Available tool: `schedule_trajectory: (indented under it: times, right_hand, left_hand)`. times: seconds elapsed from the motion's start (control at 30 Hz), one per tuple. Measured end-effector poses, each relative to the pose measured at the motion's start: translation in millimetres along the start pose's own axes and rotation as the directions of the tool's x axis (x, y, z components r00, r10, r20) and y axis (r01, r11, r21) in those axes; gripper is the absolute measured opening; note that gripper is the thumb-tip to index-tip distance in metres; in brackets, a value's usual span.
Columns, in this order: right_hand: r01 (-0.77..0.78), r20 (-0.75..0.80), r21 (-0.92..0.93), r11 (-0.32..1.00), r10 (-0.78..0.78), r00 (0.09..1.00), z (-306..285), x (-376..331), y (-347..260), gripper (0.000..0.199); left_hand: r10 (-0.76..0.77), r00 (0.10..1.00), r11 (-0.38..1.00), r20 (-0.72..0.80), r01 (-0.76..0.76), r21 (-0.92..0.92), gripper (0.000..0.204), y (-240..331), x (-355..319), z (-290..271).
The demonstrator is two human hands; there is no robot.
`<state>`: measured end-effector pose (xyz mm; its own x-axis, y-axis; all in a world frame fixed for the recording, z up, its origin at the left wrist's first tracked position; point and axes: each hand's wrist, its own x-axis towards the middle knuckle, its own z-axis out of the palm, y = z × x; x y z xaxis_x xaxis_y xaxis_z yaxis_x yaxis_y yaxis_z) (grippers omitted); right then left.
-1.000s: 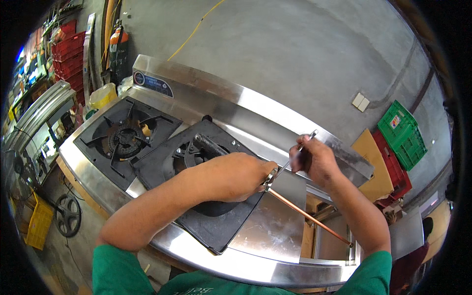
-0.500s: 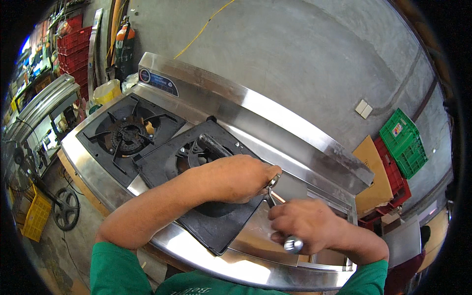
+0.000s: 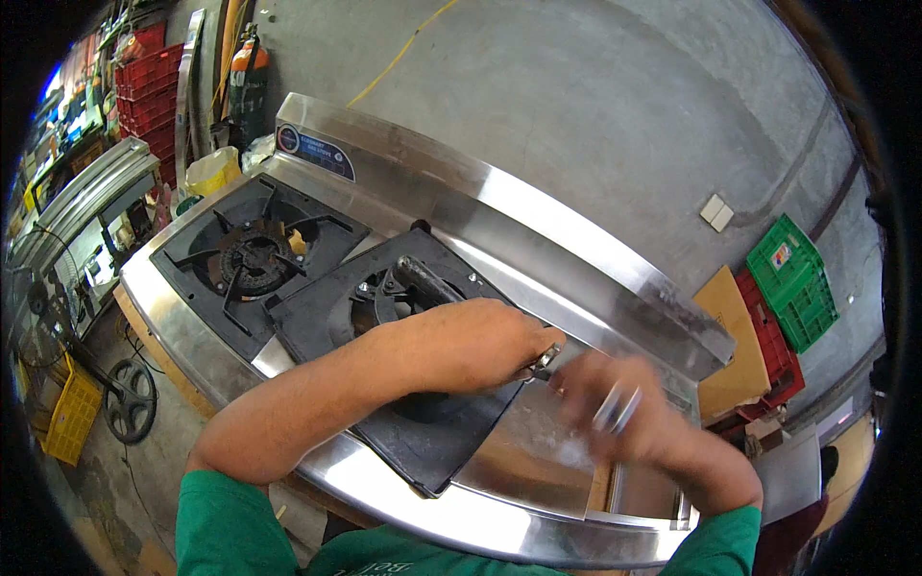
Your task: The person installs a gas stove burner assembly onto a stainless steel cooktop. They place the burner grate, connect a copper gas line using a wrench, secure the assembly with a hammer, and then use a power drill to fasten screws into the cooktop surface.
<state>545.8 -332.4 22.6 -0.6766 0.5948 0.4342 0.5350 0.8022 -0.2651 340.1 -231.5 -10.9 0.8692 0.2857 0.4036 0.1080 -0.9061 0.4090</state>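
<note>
Working over one shiny steel stove (image 3: 519, 523) in a room of grey concrete (image 3: 576, 115), with two black burner plates (image 3: 432, 456) on top, and with one yellow crate (image 3: 75, 408) and one orange-topped gas cylinder (image 3: 248, 86) off to the left. Clamping one small metal fitting (image 3: 545, 360) in the grip of the left hand (image 3: 490, 346), near the right-hand plate's edge. Clasping one silver-ended tool (image 3: 617, 410) just beside it in the closed grip of the blurred right hand (image 3: 648, 413).

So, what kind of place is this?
Probably a workshop. A steel stove has its black plate sitting crooked while someone works on it, and behind stand a tall gas cylinder and stacked red crates.
</note>
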Motion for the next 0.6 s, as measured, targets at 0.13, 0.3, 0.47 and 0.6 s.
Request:
schedule_trajectory:
  times: [0.13,0.3,0.47,0.6]
  right_hand:
    - [-0.593,0.063,0.734,0.33,0.837,0.544,-32.5,1.9,73.2,0.026]
    - [-0.427,-0.053,0.848,0.315,0.851,0.523,-34.3,2.5,70.4,0.031]
    - [-0.279,-0.264,0.537,0.796,0.473,0.84,-37.0,-2.7,0.6,0.034]
    - [0.18,0.198,-0.006,0.984,-0.175,0.964,-16.7,2.0,-24.8,0.034]
  left_hand:
    - [-0.039,0.998,0.997,0.04,0.041,-0.058,0.014,1.3,4.6,1.6]
    - [-0.036,0.998,0.999,0.06,0.037,-0.015,0.015,0.4,4.1,-0.1]
    - [0.012,1.0,1.0,0.028,-0.013,0.016,0.017,-5.2,1.1,5.8]
    - [-0.036,0.998,0.999,0.059,0.036,0.005,0.016,0.1,1.6,0.7]
